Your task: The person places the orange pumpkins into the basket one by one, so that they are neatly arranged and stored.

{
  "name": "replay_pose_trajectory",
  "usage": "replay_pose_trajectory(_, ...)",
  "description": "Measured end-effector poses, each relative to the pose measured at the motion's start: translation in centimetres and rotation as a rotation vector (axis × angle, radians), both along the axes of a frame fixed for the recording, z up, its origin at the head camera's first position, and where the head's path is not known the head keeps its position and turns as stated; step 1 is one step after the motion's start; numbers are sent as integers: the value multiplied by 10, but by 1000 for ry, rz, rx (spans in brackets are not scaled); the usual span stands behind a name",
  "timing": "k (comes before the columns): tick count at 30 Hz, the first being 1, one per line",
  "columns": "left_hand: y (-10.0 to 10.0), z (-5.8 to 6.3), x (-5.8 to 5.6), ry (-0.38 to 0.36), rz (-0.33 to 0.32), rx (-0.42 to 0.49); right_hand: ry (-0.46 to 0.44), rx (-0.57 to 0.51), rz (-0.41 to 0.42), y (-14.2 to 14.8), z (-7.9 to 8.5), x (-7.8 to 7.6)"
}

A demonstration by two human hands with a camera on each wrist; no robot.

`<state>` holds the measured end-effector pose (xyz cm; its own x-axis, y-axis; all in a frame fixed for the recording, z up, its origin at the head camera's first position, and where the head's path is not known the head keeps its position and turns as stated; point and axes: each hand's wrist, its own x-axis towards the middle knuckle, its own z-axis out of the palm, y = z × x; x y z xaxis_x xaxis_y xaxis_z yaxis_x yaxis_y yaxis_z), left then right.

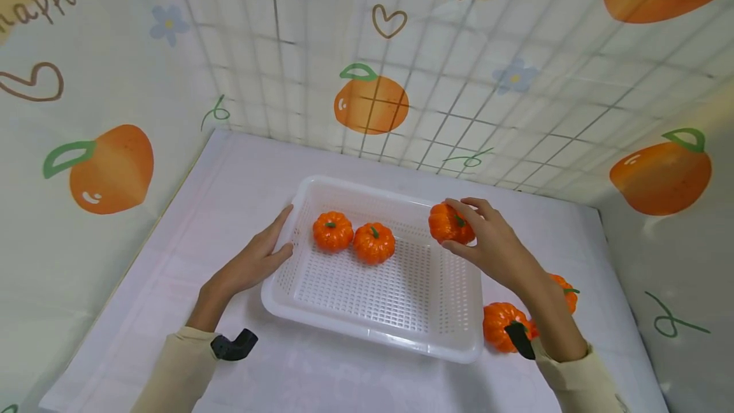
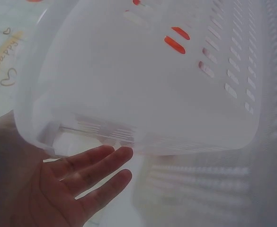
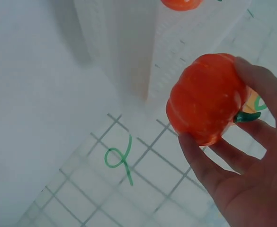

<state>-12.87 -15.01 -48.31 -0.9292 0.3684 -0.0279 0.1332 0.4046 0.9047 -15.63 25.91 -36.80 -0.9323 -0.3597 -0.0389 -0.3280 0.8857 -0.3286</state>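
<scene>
A small orange toy pumpkin [image 1: 447, 224] with a green stem is held in my right hand [image 1: 497, 244], over the right end of a white plastic basket [image 1: 367, 343]. In the right wrist view the thumb and fingers grip the pumpkin [image 3: 207, 97] round its sides. My left hand [image 1: 252, 263] rests against the basket's left end. The left wrist view shows its fingers [image 2: 98, 168] extended beside the basket wall [image 2: 129, 85]. Two more pumpkins, one on the left [image 1: 332, 232] and one on its right [image 1: 374, 243], sit side by side inside the basket.
On the white tabletop [image 1: 229, 177], right of the basket, lie more pumpkins, one near the basket corner [image 1: 504, 327] and one farther right [image 1: 564, 292], partly hidden by my right forearm. Printed cloth walls [image 1: 309, 81] stand behind and at both sides.
</scene>
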Motion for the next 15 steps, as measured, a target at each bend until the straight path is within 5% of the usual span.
replay_pose_trajectory(15,-1,2,0,-2,0,2,-60,33,99,-17,-7,-10)
